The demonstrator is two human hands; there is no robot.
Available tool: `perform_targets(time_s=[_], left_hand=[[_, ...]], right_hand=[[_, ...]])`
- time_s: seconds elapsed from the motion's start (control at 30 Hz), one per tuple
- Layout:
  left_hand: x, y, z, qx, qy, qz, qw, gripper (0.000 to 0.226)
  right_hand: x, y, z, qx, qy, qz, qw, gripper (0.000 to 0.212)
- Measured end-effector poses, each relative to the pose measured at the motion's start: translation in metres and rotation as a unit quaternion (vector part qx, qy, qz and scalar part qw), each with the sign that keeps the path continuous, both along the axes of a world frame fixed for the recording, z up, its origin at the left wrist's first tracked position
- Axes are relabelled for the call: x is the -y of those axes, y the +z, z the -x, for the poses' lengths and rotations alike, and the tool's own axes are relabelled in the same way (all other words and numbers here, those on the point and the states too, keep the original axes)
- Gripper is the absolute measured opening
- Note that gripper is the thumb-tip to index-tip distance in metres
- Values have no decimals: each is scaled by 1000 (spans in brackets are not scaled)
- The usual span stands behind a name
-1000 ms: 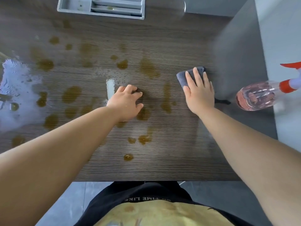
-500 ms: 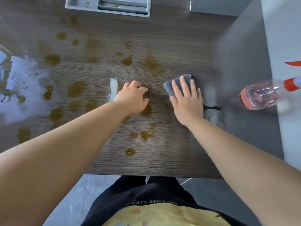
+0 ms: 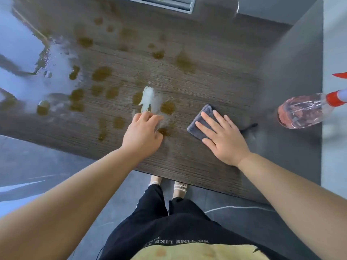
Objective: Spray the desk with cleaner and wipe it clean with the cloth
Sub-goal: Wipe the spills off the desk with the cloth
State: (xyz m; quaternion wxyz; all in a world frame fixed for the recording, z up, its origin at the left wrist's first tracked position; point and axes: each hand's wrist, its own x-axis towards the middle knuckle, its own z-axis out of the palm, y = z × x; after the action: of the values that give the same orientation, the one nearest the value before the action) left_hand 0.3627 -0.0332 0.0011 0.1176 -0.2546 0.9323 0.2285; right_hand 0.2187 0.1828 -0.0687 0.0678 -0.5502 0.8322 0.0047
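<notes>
The dark wood-grain desk carries several brown stains and a white blob of foam near its middle. My right hand lies flat, fingers spread, pressing a folded grey cloth onto the desk near the front edge. My left hand rests on the desk to the left of the cloth, fingers loosely curled, holding nothing, just below the foam. A clear spray bottle of pink liquid with a red collar lies on its side at the right.
A grey tray sits at the desk's back edge. Wet, glaring liquid covers the left part of the desk. A grey panel borders the desk on the right. The desk's front edge runs just below my hands.
My right hand has slid the cloth left and toward the front edge, over a brown streak that no longer shows. The left hand stays put. The view has tilted down.
</notes>
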Motion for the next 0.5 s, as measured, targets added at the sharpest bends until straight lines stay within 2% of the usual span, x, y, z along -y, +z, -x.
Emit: perform_targets(time_s=[0.07, 0.17, 0.2, 0.23, 0.3, 0.37, 0.43, 0.5], left_hand=[[0, -4, -24, 8, 36, 16, 999, 47], [-1, -7, -50, 26, 77, 38, 996, 57], [-2, -8, -56, 35, 84, 45, 995, 63], [-3, -9, -62, 42, 90, 51, 994, 68], [-5, -10, -70, 59, 95, 54, 992, 76], [-4, -11, -77, 72, 93, 50, 992, 81], [-3, -11, -85, 80, 92, 44, 992, 85], [-1, -13, -91, 78, 89, 37, 992, 88]], right_hand=[[-12, -1, 17, -9, -50, 14, 999, 52], [18, 1, 8, 8, -256, 42, 966, 50], [31, 2, -9, 8, -280, 45, 959, 50], [40, 2, -27, 4, -252, 47, 967, 51], [33, 1, -50, -3, -102, 36, 994, 53], [11, -1, -42, 5, 23, 24, 999, 52], [-2, -2, -26, -5, 40, 10, 999, 52], [3, 0, -17, -14, -60, 6, 998, 53]])
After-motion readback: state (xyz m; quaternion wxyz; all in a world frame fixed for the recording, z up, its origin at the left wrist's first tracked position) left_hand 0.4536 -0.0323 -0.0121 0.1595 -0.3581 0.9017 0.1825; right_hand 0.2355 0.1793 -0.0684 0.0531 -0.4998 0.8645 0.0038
